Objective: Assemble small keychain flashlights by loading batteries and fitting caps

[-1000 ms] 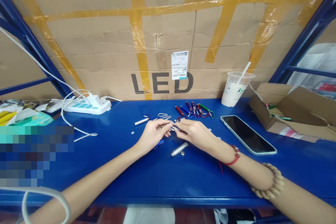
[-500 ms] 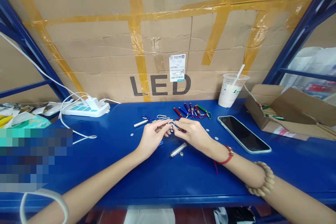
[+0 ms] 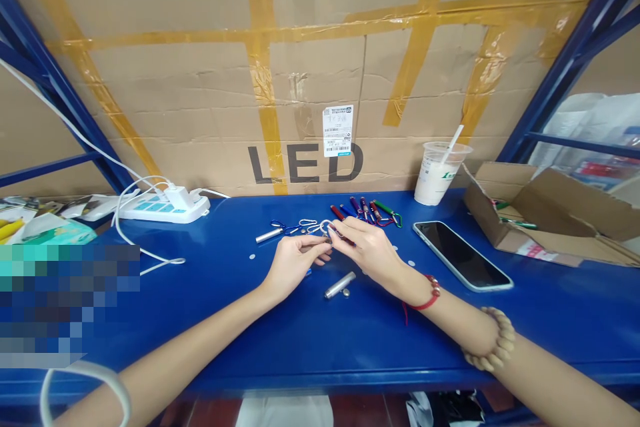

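My left hand (image 3: pixel 294 261) and my right hand (image 3: pixel 367 248) meet above the blue table, fingertips almost touching. A silver carabiner clip (image 3: pixel 325 224) sticks up from the pinched fingers of my right hand. My left thumb and fingers pinch a tiny part just below it, too hidden to name. Under the hands lie a silver metal tube (image 3: pixel 340 285) and a small button cell (image 3: pixel 346 293). A blue piece (image 3: pixel 309 272) shows partly beside my left fingers. Behind my left hand rests another silver tube (image 3: pixel 269 235) near a blue carabiner (image 3: pixel 278 224).
Several coloured mini flashlights with carabiners, one a green flashlight (image 3: pixel 383 207), lie behind my right hand. To the right are a phone (image 3: pixel 463 255), a drink cup (image 3: pixel 437 177) and an open cardboard box (image 3: pixel 525 230). A white power strip (image 3: pixel 163 208) with cables sits left.
The silver carabiner now stands higher above the fingers. My right hand has lifted and turned slightly, its fingers moving up over the clip; my left hand has stayed nearly in place.
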`<state>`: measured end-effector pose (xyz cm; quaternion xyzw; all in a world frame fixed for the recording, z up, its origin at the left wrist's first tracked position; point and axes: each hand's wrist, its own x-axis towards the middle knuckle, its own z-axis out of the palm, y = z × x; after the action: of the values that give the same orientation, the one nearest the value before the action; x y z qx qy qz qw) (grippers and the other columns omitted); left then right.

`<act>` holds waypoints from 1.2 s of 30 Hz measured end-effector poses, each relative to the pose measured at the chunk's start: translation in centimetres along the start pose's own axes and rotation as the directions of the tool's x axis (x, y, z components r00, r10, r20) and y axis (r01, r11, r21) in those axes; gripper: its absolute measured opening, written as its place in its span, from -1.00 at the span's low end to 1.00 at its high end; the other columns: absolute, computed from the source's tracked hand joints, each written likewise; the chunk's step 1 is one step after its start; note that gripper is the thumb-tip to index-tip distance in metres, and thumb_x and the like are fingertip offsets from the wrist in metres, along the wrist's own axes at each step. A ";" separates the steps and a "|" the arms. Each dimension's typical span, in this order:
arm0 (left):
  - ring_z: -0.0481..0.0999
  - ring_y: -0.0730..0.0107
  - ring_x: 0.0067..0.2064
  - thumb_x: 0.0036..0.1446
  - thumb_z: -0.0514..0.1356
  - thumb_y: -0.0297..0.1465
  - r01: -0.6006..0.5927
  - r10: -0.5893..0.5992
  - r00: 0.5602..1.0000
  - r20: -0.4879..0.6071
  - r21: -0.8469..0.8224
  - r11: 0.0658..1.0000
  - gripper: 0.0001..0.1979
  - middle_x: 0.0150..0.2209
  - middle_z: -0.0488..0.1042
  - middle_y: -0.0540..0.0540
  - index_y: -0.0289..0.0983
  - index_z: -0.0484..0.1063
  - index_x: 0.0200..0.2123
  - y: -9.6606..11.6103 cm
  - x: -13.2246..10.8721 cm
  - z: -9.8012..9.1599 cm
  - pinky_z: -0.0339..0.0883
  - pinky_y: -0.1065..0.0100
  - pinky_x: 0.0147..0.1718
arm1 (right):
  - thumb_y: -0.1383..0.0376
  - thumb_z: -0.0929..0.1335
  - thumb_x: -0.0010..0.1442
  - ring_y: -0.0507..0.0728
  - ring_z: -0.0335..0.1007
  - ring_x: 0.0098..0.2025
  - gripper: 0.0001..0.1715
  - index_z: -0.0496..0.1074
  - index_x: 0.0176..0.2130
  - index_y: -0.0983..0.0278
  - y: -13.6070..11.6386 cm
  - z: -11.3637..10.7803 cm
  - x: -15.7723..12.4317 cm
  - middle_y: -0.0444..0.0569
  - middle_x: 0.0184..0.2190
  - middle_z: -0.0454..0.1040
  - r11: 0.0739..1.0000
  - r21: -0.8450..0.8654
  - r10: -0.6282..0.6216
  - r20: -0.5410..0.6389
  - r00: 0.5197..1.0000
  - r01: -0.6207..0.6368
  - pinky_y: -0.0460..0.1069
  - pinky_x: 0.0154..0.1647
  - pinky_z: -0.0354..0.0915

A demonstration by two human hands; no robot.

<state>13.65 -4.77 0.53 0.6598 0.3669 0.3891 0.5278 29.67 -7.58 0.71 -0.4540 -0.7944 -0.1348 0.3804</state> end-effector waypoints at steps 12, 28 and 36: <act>0.51 0.38 -0.42 -0.13 0.29 -0.29 0.020 -0.014 0.997 -0.079 0.077 0.997 -0.68 -0.42 0.57 -0.14 -0.36 0.54 -0.29 1.1 0.1 -0.3 0.35 0.43 -0.46 | 0.22 0.22 0.15 0.19 0.28 -0.46 -0.67 0.48 -0.38 0.37 12.5 -12.7 -1.7 0.11 -0.58 0.35 0.469 -0.411 0.578 -0.526 0.623 -0.782 0.04 -0.46 0.07; 0.49 0.33 -0.31 -0.08 0.25 -0.24 -0.005 0.005 1.000 -0.017 0.028 1.000 -0.71 -0.40 0.57 -0.12 -0.31 0.56 -0.32 0.6 0.8 -1.1 0.27 0.47 -0.48 | 0.19 0.27 0.19 0.08 0.40 -0.21 -0.65 0.40 -0.03 0.18 1.6 -3.0 1.0 -0.01 -0.17 0.44 0.967 0.255 -0.020 0.094 0.995 -0.004 0.00 -0.17 0.35; 0.47 0.33 -0.33 0.02 0.17 -0.21 -0.033 0.021 0.993 0.120 0.104 0.994 -0.69 -0.42 0.56 -0.13 -0.32 0.55 -0.31 0.5 0.8 -1.3 0.25 0.45 -0.47 | 0.29 0.31 0.16 0.04 0.40 -0.35 -0.81 0.52 -0.34 0.27 0.8 -0.9 0.1 -0.03 -0.40 0.47 0.895 0.445 -0.023 -0.035 0.999 0.037 -0.04 -0.30 0.38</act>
<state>12.89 -3.63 1.29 0.7137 0.3460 0.3363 0.5078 30.72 -7.56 1.33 -0.3405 -0.8055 0.0384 0.4836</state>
